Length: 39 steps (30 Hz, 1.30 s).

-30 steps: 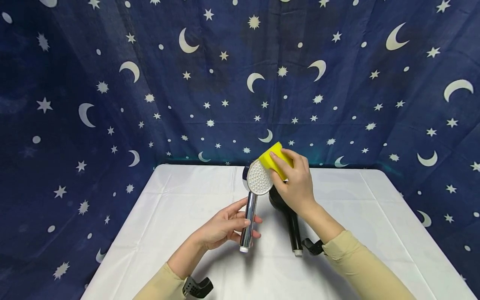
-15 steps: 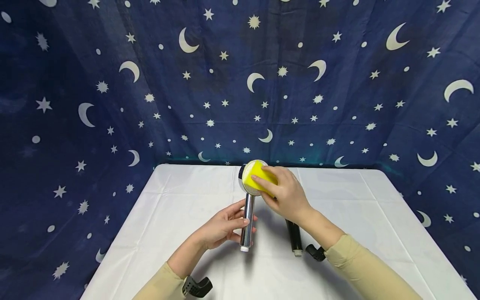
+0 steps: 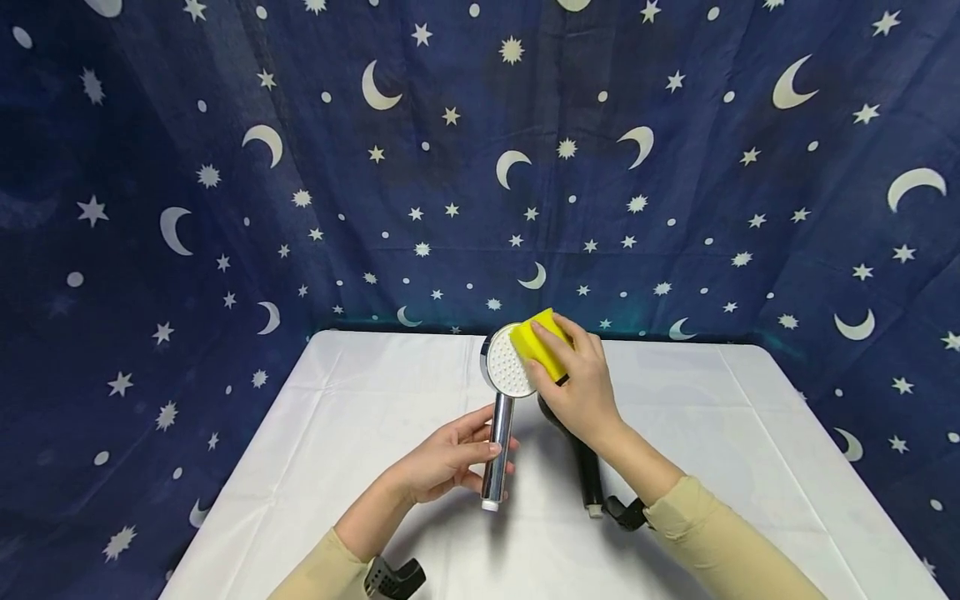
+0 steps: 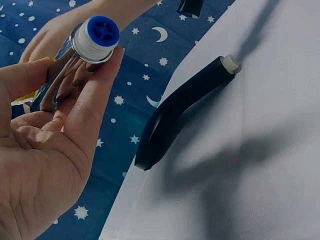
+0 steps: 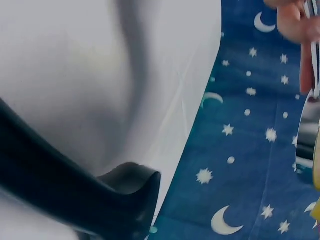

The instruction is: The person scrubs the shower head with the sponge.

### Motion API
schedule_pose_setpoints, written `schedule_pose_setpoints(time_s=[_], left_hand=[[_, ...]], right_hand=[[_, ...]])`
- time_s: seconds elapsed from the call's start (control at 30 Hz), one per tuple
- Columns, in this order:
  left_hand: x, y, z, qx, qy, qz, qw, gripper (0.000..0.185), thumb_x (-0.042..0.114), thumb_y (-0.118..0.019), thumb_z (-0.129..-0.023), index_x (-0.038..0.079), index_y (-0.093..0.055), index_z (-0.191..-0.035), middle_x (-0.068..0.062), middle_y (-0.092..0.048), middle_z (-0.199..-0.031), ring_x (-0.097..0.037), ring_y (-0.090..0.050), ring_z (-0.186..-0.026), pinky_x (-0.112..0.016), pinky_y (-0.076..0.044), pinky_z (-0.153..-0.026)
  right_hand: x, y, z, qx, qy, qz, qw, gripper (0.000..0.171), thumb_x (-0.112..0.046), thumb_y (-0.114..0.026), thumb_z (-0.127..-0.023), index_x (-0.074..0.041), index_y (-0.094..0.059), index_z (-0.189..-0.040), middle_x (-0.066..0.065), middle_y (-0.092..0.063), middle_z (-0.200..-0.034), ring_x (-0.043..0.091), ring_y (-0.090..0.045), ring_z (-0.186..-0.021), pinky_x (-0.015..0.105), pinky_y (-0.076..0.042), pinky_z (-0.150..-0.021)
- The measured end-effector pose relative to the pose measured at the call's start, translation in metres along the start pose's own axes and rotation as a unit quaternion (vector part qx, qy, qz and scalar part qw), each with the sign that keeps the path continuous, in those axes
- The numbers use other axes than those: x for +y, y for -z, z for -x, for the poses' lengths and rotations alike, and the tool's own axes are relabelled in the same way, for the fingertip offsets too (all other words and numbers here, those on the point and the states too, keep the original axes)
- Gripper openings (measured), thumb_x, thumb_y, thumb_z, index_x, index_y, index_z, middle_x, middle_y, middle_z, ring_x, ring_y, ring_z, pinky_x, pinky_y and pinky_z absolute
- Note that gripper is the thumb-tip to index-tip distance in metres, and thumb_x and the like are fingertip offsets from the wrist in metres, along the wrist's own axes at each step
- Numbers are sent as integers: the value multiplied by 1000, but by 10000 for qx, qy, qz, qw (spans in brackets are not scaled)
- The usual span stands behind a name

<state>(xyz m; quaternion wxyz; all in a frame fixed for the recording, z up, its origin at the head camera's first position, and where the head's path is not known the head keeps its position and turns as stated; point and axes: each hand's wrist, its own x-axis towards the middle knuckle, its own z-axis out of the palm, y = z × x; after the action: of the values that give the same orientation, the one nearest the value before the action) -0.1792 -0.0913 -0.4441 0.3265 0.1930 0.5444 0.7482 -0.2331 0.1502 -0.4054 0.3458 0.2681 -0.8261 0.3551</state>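
My left hand [image 3: 442, 461] holds the chrome shower head [image 3: 504, 392] upright above the desk [image 3: 360, 417], fingers [image 4: 95, 85] curled round the lower handle, just above its blue-and-white threaded end [image 4: 96, 34]. The nozzle face points toward me. My right hand [image 3: 581, 387] pinches a yellow sponge [image 3: 542, 343] and presses it against the upper right edge of that face.

The shower head looks rigid and smooth. I judge the polished chrome slippery, more so if wet, so the slim handle is the place to grip, with the thumb wrapped opposite the fingers. The round head makes it top-heavy, so a low grip may let it twist under the sponge's push. The sponge is soft and light; it gives under my fingers and needs only a pinch across its sides.

A black shower head [image 4: 180, 112] lies flat on the desk, just right of the chrome one, below my right hand.
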Motion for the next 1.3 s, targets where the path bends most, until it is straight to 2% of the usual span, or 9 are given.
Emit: schedule_pose_setpoints(time_s=[0.17,0.33,0.43,0.53,0.73,0.87,1.07,1.2,1.3], left_hand=[[2,0,0,110,-53,-7,9999,66,12,-61,-102,21,-32,-161,-20,-55,-135,-27,-69,-105,-52,-60,-79],[2,1,1,148,-49,3,9999,67,11,-60,-103,18,-29,-162,-20,-55,-136,-26,-69,-104,-54,-60,-80],[1,2,1,110,-81,31,9999,69,10,-60,-103,16,-27,-163,-22,-54,-137,-26,-69,-103,-54,-60,-80],[0,2,0,50,-86,109,9999,68,8,-59,-102,16,-27,-162,-27,-51,-139,-26,-69,-103,-55,-59,-81],[-1,1,0,62,-70,192,9998,68,8,-59,-102,17,-28,-162,-24,-53,-138,-26,-69,-103,-56,-59,-81],[0,1,-2,137,-94,225,9996,68,10,-60,-102,18,-29,-162,-18,-55,-135,-27,-69,-104,-54,-59,-81],[0,3,-1,140,-153,321,9993,65,10,-60,-102,18,-31,-161,-18,-54,-136,-27,-69,-104,-58,-58,-83],[1,4,1,133,-155,293,9994,67,10,-59,-103,16,-28,-162,-19,-54,-137,-26,-68,-104,-58,-58,-83],[1,4,2,142,-150,295,9994,68,10,-59,-102,16,-28,-162,-21,-52,-139,-26,-68,-105,-57,-58,-83]], right_hand=[[-16,-4,7,-470,680,159,9964,49,-21,-75,-88,-19,-68,-136,15,-52,-147,37,-51,-118,50,-52,-88],[-10,-4,6,-717,1306,521,9875,53,-16,-74,-86,-21,-66,-138,18,-48,-151,40,-53,-121,54,-52,-94],[2,1,1,-600,1350,745,9862,54,-12,-73,-85,-20,-65,-139,18,-46,-153,42,-53,-122,56,-47,-98],[12,6,-2,-329,1095,919,9892,54,-9,-72,-85,-17,-66,-138,17,-47,-153,43,-52,-119,57,-45,-99],[17,7,0,-160,591,706,9956,53,-12,-76,-86,-16,-66,-138,15,-49,-152,42,-52,-116,56,-48,-92],[5,1,10,-411,875,479,9942,50,-16,-77,-87,-17,-68,-136,16,-50,-151,40,-52,-116,53,-52,-89],[-10,-5,18,-729,1610,560,9827,49,-16,-76,-86,-21,-70,-134,14,-53,-148,38,-54,-113,51,-53,-90],[2,-2,13,-711,1989,807,9741,46,-16,-74,-88,-22,-70,-133,14,-55,-147,40,-56,-113,52,-51,-93],[17,4,9,-551,1893,953,9757,44,-15,-71,-88,-21,-71,-132,14,-56,-146,41,-56,-113,55,-49,-94]])
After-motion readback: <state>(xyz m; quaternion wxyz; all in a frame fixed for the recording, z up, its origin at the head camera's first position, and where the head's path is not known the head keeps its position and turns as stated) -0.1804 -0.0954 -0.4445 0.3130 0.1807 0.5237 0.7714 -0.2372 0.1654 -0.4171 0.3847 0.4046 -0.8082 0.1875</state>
